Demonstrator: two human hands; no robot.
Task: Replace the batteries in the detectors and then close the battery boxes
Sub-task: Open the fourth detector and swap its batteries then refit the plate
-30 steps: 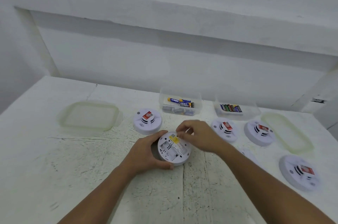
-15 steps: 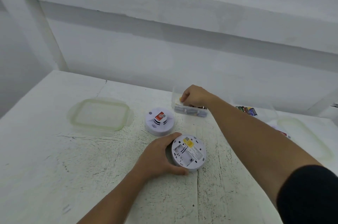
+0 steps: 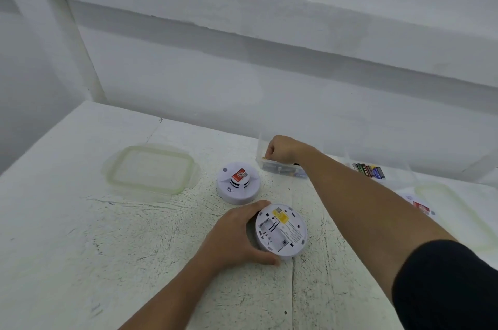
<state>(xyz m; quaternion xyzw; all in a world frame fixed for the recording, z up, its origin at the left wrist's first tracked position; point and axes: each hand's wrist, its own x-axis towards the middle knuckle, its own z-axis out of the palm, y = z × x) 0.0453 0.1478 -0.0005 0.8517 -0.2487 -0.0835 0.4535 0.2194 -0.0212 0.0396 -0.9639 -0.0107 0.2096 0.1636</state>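
1. Left hand [image 3: 237,235] grips the upturned round white plastic detector [image 3: 281,231], fingers curled round its rim, on the cracked white table [image 3: 134,248]
2. Right hand [image 3: 280,150] is down in the clear plastic battery box [image 3: 277,169], fingers curled; whether they pinch anything, I cannot tell

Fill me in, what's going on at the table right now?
A person is mid battery swap. The left hand grips the overturned detector on the table, its battery bay open and apparently empty. The right hand reaches into the clear container of batteries at the back, fingers curled; whether it holds a battery is too small to tell. Just behind sits a second detector, face up and untouched.
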